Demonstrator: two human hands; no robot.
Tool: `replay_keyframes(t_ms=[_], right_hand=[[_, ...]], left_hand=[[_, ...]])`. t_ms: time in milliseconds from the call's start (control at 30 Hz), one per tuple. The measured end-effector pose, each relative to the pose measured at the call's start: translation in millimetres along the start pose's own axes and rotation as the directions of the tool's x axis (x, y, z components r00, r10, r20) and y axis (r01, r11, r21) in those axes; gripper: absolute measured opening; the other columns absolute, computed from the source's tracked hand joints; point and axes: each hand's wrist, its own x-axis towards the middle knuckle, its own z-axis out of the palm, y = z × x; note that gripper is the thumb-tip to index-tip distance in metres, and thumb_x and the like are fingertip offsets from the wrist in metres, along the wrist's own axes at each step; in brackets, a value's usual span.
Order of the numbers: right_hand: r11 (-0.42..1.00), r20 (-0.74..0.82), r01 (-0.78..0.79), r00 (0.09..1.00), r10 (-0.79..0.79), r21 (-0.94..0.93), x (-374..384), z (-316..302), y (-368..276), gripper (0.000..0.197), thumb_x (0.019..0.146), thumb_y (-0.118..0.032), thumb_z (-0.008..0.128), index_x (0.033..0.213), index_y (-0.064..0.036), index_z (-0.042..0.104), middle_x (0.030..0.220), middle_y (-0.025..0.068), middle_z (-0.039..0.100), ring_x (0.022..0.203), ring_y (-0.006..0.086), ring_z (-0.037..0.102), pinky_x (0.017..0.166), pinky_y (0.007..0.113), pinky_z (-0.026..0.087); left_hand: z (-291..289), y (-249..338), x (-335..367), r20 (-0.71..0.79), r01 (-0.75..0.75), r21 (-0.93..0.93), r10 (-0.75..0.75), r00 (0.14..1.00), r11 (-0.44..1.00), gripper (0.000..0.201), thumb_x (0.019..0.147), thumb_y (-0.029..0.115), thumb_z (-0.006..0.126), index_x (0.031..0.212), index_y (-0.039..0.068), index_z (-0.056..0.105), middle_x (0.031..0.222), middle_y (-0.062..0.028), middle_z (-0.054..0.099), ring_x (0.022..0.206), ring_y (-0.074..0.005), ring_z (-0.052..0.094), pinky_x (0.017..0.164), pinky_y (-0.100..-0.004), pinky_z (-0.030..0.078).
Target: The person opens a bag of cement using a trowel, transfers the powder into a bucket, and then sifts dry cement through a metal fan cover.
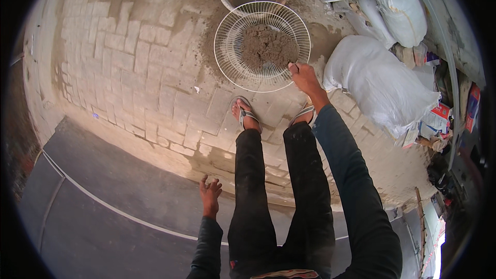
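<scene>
I see right grip [305,78] curled at wire basket [225,46], near-right edge, hold unclear | mound [269,46] cradled inside | left grip [210,195] spread, perhaps balancing

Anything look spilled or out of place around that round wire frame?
Yes. Loose dark crumbs look spilled: they lie on the paving left of the round wire frame, outside the mound in it. Packaging also lies jumbled beside a white sack.
</scene>
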Motion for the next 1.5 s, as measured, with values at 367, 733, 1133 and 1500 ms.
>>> replay_keyframes(t_ms=[367,733,1133,1500], right_hand=[[0.948,-0.109,0.052,0.99,-0.09,-0.314,-16,-21,-21,0.04,0.097,-0.036,0.058,0.114,0.0003,0.064,0.097,0.0258,0.07,0.094,0.0432,0.067,0.083,0.052,0.053],[0.973,-0.16,0.081,0.98,-0.117,-0.216,-40,-21,-22,0.035,0.097,-0.034,0.059,0.106,-0.0002,0.065,0.096,0.0228,0.069,0.09,0.0427,0.067,0.082,0.052,0.052],[0.928,-0.551,-0.149,0.768,0.326,0.341,-383,-257,58,0.025,0.096,-0.019,0.067,0.098,0.005,0.062,0.074,0.0176,0.059,0.06,0.0224,0.053,0.057,0.033,0.044],[0.917,-0.023,-0.304,0.947,0.32,0.256,-199,-329,142,0.035,0.094,-0.025,0.06,0.097,0.0086,0.067,0.097,0.0318,0.068,0.098,0.0449,0.067,0.082,0.049,0.053]], left_hand=[[1,-16,-3,0.001,0.008,-0.004,-0.008,1.0,1.0,0.066,0.097,0.029,0.064,0.15,0.013,0.028,0.133,-0.0229,0.056,0.118,-0.0365,0.06,0.097,-0.0494,0.048],[15,-5,-3,0.014,-0.065,0.093,0.064,0.998,0.994,0.065,0.098,0.03,0.063,0.15,0.015,0.028,0.134,-0.0229,0.055,0.117,-0.0347,0.059,0.098,-0.0489,0.047],[175,72,-77,0.21,-0.307,0.406,0.239,0.948,0.861,0.063,0.095,0.028,0.066,0.149,0.01,0.036,0.126,-0.0145,0.062,0.113,-0.0238,0.059,0.097,-0.0417,0.046],[556,95,-249,0.623,-0.97,0.137,0.744,0.241,0.199,0.068,0.09,0.019,0.073,0.144,0.003,0.036,0.107,-0.0148,0.057,0.103,-0.0265,0.057,0.088,-0.0409,0.048]])
